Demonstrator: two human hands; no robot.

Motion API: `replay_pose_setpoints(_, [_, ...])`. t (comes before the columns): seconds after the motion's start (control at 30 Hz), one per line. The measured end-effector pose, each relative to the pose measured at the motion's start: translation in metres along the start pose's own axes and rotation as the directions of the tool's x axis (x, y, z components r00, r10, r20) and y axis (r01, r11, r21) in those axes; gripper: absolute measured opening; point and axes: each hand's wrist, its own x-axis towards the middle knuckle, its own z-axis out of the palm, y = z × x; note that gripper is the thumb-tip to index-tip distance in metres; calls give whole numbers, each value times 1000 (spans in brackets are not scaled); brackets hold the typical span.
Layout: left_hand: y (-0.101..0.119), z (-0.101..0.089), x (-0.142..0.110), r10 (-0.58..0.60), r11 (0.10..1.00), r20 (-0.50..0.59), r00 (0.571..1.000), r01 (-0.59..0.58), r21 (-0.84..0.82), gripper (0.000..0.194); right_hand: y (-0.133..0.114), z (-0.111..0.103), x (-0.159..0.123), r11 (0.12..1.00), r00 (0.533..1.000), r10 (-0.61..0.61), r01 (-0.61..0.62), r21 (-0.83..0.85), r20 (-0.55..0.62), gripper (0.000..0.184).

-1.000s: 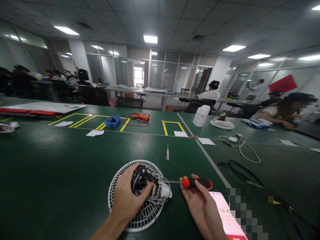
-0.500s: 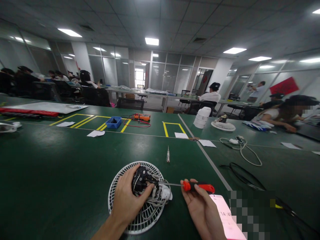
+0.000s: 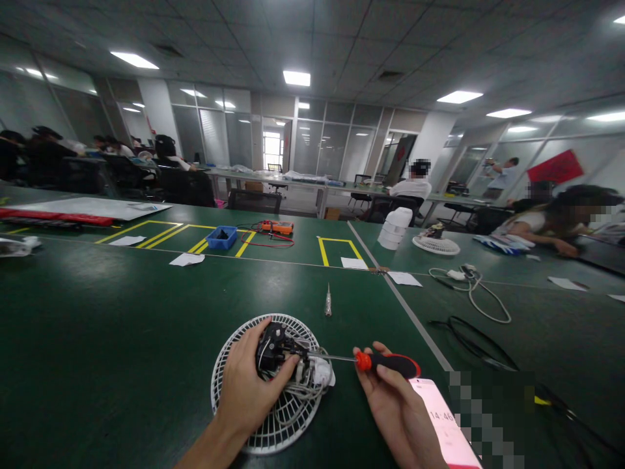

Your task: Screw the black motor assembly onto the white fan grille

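Note:
My left hand (image 3: 249, 387) is wrapped round a small black motor assembly (image 3: 273, 345) with white wires (image 3: 312, 378), which rests on a white round fan grille (image 3: 273, 423) lying flat on the green table (image 3: 122, 339). My right hand (image 3: 395, 404) grips the red and black handle of a screwdriver (image 3: 385, 362). Its thin metal shaft runs left, with the tip at the black assembly.
A small metal tester screwdriver (image 3: 328, 301) lies just beyond the grille. A pink phone (image 3: 446, 423) sits by my right wrist. Black cable (image 3: 483, 352) and a white cord (image 3: 476, 293) lie to the right. A blue bin (image 3: 221, 238), an orange multimeter (image 3: 276, 227) and seated people are farther off.
The view has shifted slightly; both hands keep their hold, and the screwdriver handle has turned a little in my right hand.

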Motion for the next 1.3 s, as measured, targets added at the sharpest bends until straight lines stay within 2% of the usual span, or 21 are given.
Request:
replay_pose_setpoints(0.17, [-1, 0, -1, 20, 1000, -1, 1000, -20, 7, 62, 1, 1, 0, 1000, 1000, 8, -8, -13, 11, 42])
replay_pose_setpoints(0.3, [-1, 0, 0, 18, 1000, -6, 1000, -18, 0, 62, 3, 0, 0, 997, 1000, 8, -7, -71, 12, 53])
replay_pose_setpoints(0.43, [-1, 0, 1, 7, 1000, -11, 1000, -7, -1, 62, 1, 1, -2, 998, 1000, -5, 5, -56, 5, 62])
replay_pose_setpoints(0.63, [-2, 0, 0, 5, 1000, 10, 1000, -5, 5, 64, 2, -1, 0, 999, 1000, -14, 14, -37, 6, 50])
replay_pose_setpoints(0.73, [-2, 0, -1, 12, 1000, 14, 1000, -12, 8, 64, 5, -3, 1, 999, 1000, -6, 5, -47, -31, 49])
replay_pose_setpoints(0.83, [-2, 0, -1, 13, 1000, 12, 1000, -13, 8, 64, 6, -4, 1, 997, 997, 24, -29, -67, -72, 56])
replay_pose_setpoints(0.97, [-1, 1, -1, 15, 1000, 0, 1000, -15, 8, 63, 6, -4, 2, 998, 998, 38, -40, -55, -50, 61])
replay_pose_setpoints(1.17, [0, 1, -1, 25, 1000, 7, 1000, -25, 13, 62, 13, -7, 7, 1000, 992, 27, -29, -11, -121, 47])
replay_pose_setpoints(1.3, [0, 1, -1, 22, 1000, -1, 1000, -22, 11, 62, 13, -7, 6, 998, 991, -5, -3, -59, -137, 52])
